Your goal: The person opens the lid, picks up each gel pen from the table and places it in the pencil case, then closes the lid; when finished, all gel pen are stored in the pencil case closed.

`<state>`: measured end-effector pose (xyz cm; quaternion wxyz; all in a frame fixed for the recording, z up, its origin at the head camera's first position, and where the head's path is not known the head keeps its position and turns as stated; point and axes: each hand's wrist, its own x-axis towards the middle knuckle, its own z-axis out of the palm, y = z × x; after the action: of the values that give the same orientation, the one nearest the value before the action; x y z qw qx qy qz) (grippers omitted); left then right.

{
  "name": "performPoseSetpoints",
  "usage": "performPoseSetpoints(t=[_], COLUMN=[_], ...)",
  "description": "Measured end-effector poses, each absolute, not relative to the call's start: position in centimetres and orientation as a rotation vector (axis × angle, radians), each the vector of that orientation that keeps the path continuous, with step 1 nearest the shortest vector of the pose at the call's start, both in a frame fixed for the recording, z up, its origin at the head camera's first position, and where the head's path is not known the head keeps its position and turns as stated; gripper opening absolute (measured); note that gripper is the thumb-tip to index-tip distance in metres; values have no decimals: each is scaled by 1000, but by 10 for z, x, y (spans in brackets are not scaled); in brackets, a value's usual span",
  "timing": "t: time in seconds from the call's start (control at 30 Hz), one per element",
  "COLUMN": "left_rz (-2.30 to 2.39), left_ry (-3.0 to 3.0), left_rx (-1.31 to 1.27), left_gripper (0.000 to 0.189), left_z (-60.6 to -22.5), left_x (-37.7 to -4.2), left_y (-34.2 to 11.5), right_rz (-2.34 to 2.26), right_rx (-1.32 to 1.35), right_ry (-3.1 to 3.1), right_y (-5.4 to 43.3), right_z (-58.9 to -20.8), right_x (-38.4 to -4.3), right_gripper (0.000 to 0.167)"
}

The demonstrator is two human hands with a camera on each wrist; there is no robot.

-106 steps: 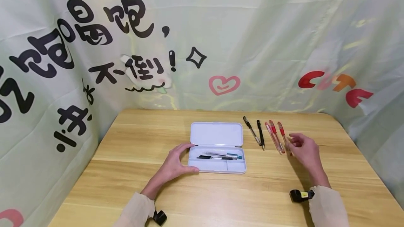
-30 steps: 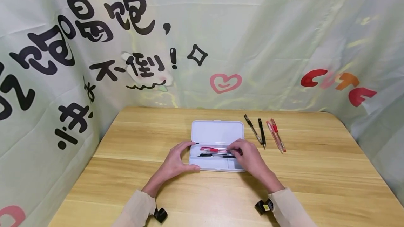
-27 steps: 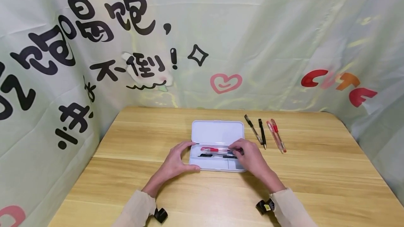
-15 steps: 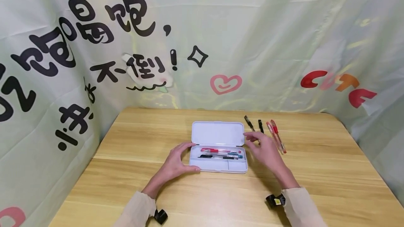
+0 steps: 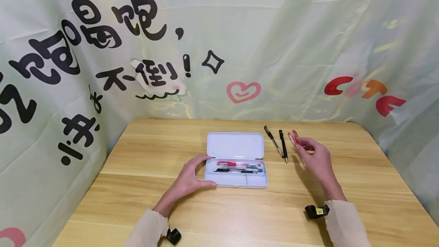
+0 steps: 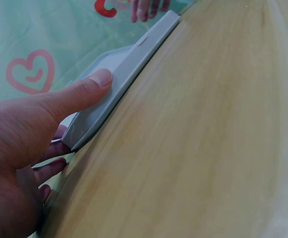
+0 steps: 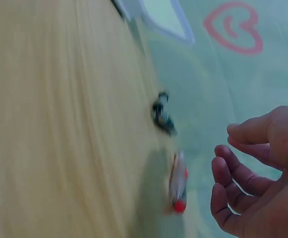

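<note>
A white pencil case (image 5: 235, 146) lies with its lid raised on the table. My left hand (image 5: 188, 176) holds its left end, thumb (image 6: 92, 87) against the front wall and fingers behind. In the case's long compartment rest a red pen (image 5: 233, 164), a black pen (image 5: 230, 170) and at least one clear pen with a blue-green end. Over two red pens (image 5: 292, 138) hovers my right hand (image 5: 317, 159), hiding their near parts. In the right wrist view its fingers (image 7: 233, 173) are loosely bent with nothing between them, apart from the pens.
Two black pens, one with a clear barrel (image 5: 273, 140) and one all dark (image 5: 283, 146), lie between the case and the red pens. A printed cloth (image 5: 288, 48) hangs behind the wooden table (image 5: 240, 216).
A red pen was carried by the right hand into the case and let go. That hand has since moved back right, over the two other red pens. The left hand stays at the case.
</note>
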<state>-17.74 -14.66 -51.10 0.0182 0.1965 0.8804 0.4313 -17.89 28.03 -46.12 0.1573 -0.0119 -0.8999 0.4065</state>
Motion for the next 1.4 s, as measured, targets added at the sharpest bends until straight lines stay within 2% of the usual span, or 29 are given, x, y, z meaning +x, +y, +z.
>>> performPoseSetpoints(t=[0.17, 0.43, 0.7, 0.93, 1.4], left_rz=[1349, 1354, 1329, 1345, 1355], left_ry=[2734, 2730, 2737, 2733, 2726], left_rx=[610, 610, 601, 608, 610], left_gripper=[90, 90, 91, 90, 90], left_z=[-511, -512, -510, -510, -511], left_x=[-177, -177, -178, -177, -177], left_y=[-147, -147, -146, -146, -146], right_rz=[1138, 1095, 1002, 996, 1083], right_rx=[-118, -109, -166, -196, 50], right_ry=[-2624, -2735, -2749, -2671, -2494], right_y=[299, 307, 310, 309, 268], right_z=[-470, -478, -478, -474, -451], right_x=[-179, -178, -174, -174, -175], right_gripper=[31, 32, 20, 21, 16])
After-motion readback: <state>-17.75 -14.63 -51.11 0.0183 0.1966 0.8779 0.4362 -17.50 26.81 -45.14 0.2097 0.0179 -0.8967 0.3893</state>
